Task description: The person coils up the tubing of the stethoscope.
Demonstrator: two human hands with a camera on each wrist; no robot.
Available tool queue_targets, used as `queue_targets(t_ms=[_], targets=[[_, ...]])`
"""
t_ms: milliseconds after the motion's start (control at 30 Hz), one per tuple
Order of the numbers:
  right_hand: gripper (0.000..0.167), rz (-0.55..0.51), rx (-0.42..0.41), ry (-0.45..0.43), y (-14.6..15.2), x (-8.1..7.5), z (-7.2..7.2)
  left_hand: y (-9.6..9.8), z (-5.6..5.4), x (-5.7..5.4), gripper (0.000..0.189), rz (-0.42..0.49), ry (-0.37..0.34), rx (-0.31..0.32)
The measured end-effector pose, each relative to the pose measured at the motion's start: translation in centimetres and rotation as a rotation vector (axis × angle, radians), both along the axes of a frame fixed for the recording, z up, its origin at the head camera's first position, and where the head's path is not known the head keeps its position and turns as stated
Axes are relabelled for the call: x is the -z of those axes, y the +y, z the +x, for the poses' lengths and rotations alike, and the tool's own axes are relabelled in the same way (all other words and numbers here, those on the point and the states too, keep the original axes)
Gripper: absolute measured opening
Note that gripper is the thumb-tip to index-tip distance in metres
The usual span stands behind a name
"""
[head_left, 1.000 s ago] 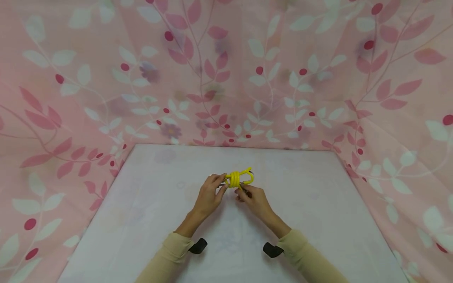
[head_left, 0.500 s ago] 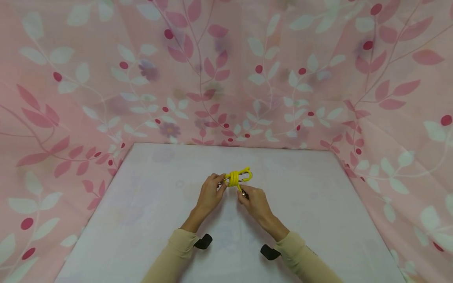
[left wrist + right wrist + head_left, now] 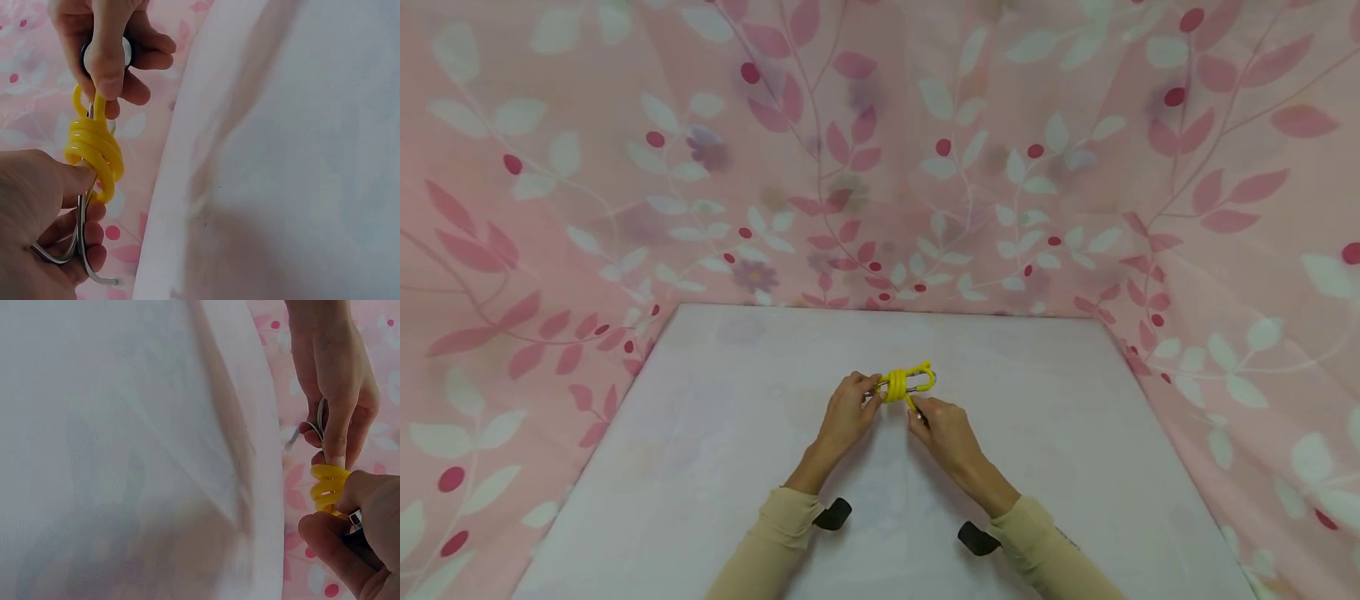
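A stethoscope with yellow tubing (image 3: pixel 897 385) is held above the table, its tube wound in several turns around its metal ear tubes (image 3: pixel 80 219). My left hand (image 3: pixel 846 414) pinches the metal end at the left of the coil, thumb against the turns in the left wrist view. One pale ear tip (image 3: pixel 115 282) shows below those fingers. At the other side, my right hand (image 3: pixel 951 435) grips the round, dark-rimmed chest piece (image 3: pixel 127 52), with a short stretch of tube running from it to the coil. Fingers partly hide the chest piece in every view.
The white table (image 3: pixel 737 467) lies beneath both hands. Pink cloth with a leaf print (image 3: pixel 880 167) encloses its back and sides. Dark camera mounts (image 3: pixel 832 514) stick out from both wrists.
My right hand has drawn away from the coil, slightly down and right, with the chest piece, baring a short length of tube. The left hand has barely moved.
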State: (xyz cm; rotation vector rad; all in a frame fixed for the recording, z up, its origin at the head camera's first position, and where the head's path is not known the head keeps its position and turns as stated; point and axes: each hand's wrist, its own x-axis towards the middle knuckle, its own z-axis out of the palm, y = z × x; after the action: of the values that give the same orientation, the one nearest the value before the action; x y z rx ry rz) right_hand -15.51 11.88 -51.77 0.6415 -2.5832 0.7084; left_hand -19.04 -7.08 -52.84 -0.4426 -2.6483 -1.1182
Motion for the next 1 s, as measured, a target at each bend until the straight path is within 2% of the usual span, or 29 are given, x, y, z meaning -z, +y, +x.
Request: queue_targets(t_ms=[100,200,400,567,733,800,900,1000], targets=[[0.008,0.008,0.002,0.039,0.1,-0.2,-0.3,0.0,0.1,0.1,0.033,-0.049,0.016,-0.006],[0.015,-0.052,0.015,0.041,0.1,-0.5,-0.5,0.0,0.2,0.1,0.033,-0.11,0.058,-0.016],[0.023,-0.305,-0.019,-0.108,0.7,-1.2,-0.8,-0.1,0.5,-0.2,0.031,-0.188,0.181,-0.016],[0.021,-0.4,-0.104,-0.254,1.4,-2.0,-1.0,-0.3,0.5,-0.4,0.033,-0.232,0.256,-0.019],[0.022,-0.415,-0.135,-0.408,2.0,-3.4,-0.7,-0.4,0.5,-0.7,0.034,-0.269,0.296,-0.008],[0.023,-0.395,-0.122,-0.428,2.0,-3.9,-0.6,-0.3,0.5,-0.8,0.035,-0.272,0.305,-0.003],[0.022,-0.346,-0.081,-0.403,1.8,-4.3,-0.4,-0.3,0.6,-0.9,0.035,-0.278,0.319,-0.001],[0.019,-0.295,-0.027,-0.341,1.5,-4.4,-0.3,-0.2,0.6,-1.0,0.035,-0.283,0.33,-0.001]])
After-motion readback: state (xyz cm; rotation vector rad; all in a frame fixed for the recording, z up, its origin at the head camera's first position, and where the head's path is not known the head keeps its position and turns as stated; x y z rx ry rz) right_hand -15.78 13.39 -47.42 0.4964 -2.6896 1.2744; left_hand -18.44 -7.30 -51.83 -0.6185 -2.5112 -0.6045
